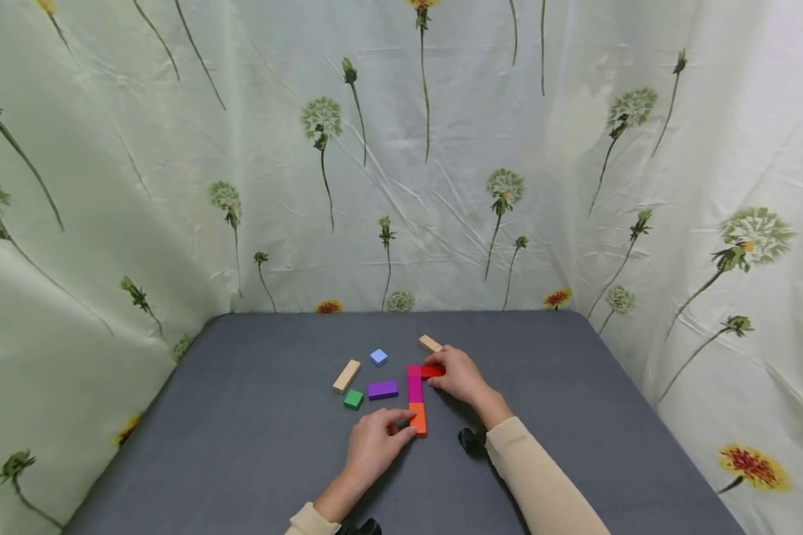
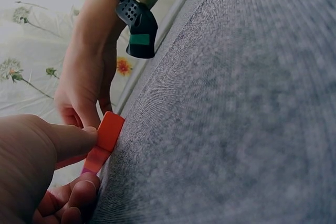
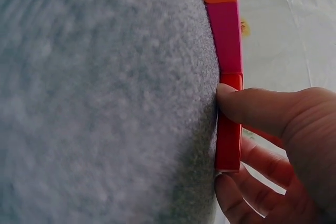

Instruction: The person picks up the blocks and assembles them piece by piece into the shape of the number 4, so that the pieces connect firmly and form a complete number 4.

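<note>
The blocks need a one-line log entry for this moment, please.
left hand: holds orange block | right hand: grips red block | magenta block: abuts orange and red

Red block (image 1: 433, 371) — partly hidden by right fingers (image 1: 438, 357) in head view

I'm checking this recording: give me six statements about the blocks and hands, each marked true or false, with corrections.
1. The right hand grips the red block. True.
2. The left hand touches nothing. False: it touches the orange block.
3. The pink block touches both the red block and the orange block. True.
4. The blue block is farther from the left hand than the green block. True.
5. The green block touches the pink block. False: the purple block lies between them.
6. Both wooden blocks lie near the green block. False: one lies by the right hand.
</note>
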The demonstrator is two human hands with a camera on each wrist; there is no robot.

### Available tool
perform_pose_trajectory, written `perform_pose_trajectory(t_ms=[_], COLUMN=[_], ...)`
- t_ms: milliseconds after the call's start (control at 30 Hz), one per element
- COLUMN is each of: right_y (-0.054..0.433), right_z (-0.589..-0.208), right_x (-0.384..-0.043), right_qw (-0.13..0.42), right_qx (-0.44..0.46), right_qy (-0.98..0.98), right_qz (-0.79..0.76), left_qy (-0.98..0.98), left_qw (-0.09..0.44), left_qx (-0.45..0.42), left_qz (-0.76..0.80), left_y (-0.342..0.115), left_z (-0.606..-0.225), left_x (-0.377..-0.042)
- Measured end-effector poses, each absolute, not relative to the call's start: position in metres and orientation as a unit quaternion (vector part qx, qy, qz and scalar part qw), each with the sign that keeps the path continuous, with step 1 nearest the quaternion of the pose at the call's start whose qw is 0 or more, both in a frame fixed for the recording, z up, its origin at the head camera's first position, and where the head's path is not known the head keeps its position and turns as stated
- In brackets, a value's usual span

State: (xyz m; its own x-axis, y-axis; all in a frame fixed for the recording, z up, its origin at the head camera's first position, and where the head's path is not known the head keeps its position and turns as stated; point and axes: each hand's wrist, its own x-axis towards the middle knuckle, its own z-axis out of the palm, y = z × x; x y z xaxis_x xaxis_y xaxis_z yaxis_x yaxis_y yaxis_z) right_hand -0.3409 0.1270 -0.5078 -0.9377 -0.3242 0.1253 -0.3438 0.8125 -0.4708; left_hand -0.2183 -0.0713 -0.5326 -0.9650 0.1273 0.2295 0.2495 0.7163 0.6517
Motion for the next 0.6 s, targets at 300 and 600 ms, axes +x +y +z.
perform_pose_trajectory(t_ms=[300, 600], right_y=[0.130, 0.131], right_z=[-0.497, -0.488], right_x=[-0.330, -0.305], right_qw=[0.007, 0.029], right_qx=[0.199, 0.222], right_qy=[-0.956, -0.963], right_qz=[0.217, 0.152], left_qy=[-0.917, -0.883], left_qw=[0.069, 0.051], left_qx=[-0.100, -0.133], left_qz=[-0.380, -0.447], left_y=[-0.072, -0.080], left_z=[-0.533, -0.527], left_x=[-0.218, -0.222])
